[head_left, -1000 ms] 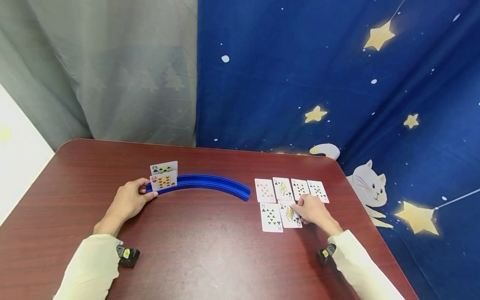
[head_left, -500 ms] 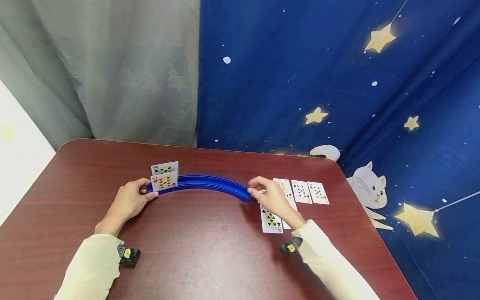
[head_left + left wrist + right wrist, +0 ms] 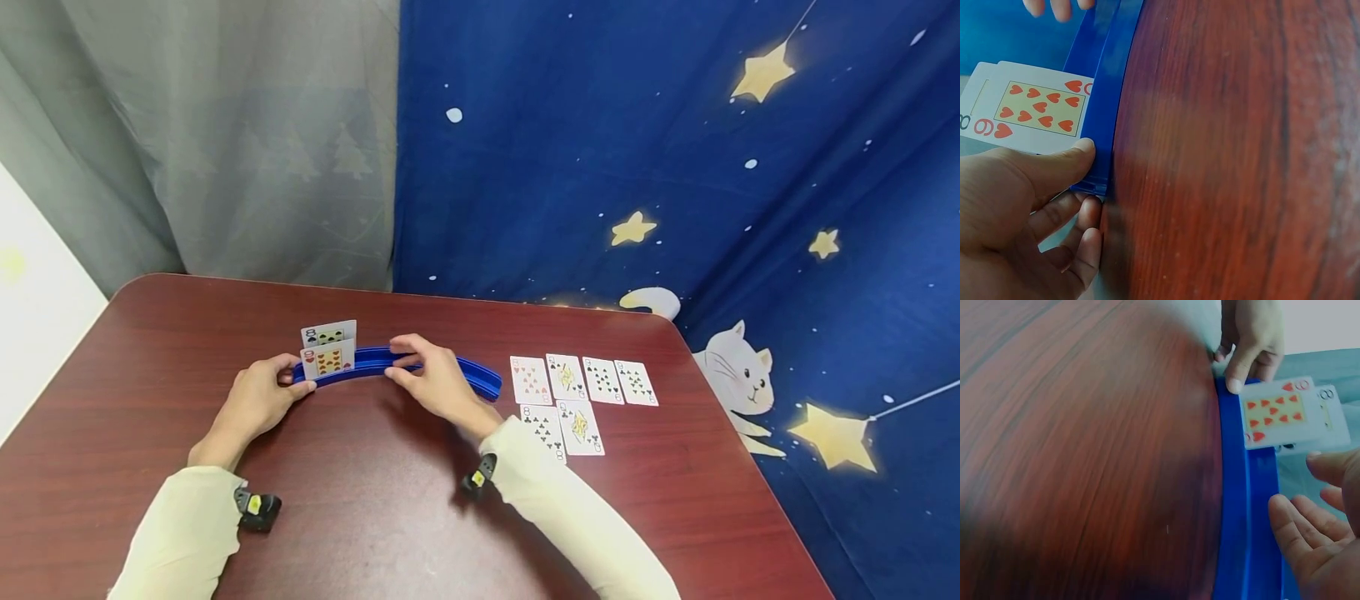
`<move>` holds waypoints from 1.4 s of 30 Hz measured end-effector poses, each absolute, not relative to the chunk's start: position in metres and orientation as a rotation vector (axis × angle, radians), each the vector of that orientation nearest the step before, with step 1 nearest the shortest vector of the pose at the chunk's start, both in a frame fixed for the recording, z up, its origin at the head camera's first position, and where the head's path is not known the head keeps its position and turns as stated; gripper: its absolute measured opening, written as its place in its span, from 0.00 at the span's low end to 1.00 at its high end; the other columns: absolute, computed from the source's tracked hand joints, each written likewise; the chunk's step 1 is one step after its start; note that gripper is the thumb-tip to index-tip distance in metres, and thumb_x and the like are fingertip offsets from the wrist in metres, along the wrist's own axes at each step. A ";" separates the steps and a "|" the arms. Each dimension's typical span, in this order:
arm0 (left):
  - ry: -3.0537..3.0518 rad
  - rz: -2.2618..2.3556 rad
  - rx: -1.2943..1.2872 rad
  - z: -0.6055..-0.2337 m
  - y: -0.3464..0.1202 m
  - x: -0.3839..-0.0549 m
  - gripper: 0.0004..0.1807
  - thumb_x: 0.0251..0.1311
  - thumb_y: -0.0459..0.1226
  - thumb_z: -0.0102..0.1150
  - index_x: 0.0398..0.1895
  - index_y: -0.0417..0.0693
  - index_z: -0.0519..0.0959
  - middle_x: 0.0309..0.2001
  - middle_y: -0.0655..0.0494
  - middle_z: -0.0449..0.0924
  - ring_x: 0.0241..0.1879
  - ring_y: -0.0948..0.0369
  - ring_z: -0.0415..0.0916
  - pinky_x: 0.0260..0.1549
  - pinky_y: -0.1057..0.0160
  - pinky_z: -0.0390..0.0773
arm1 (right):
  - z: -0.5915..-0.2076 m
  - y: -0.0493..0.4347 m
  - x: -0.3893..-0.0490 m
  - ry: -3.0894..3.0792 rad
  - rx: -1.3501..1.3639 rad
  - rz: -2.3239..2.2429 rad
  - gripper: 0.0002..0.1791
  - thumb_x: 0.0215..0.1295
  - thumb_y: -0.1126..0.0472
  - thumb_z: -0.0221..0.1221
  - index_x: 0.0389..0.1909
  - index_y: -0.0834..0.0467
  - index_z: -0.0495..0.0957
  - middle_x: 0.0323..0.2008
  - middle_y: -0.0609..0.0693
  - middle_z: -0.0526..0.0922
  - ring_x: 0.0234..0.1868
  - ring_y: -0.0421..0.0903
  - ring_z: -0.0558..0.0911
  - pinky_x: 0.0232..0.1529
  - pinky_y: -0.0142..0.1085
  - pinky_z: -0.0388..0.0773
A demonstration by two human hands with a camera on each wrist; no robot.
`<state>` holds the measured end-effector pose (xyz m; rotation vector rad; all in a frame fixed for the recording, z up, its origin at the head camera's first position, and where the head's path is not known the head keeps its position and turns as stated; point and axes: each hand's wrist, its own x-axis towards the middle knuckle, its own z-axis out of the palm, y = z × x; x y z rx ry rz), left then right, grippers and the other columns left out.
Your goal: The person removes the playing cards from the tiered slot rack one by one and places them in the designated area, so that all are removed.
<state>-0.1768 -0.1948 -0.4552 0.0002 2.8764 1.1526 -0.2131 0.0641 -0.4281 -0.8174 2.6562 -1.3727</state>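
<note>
At the curved blue plastic rack [image 3: 371,360], left end: person's left hand [image 3: 258,400] was clamped on it, thumb on the near edge, fingers tucked round the tip.
Standing cards: white nine of hearts [image 3: 328,361] with a black-pipped white eight [image 3: 328,335] right behind, both on edge in the rack, just beside that hand.
Right hand [image 3: 435,383]: hung around mid-rack, thumb and fingers apart; honestly couldn't tell if it touched.
Loose cards: six white playing cards [image 3: 565,378] lay face up in two rows, right of the rack.
Under everything: reddish-brown wood-grain table [image 3: 360,500].
</note>
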 end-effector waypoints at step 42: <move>2.881 1.149 0.016 -0.455 -0.196 -0.179 0.19 0.65 0.39 0.63 0.52 0.34 0.76 0.43 0.36 0.82 0.42 0.45 0.77 0.43 0.44 0.73 | -0.413 0.071 -0.217 2.430 -0.622 -1.764 0.03 0.68 0.70 0.59 0.38 0.68 0.76 0.35 0.66 0.87 0.35 0.57 0.88 0.29 0.40 0.85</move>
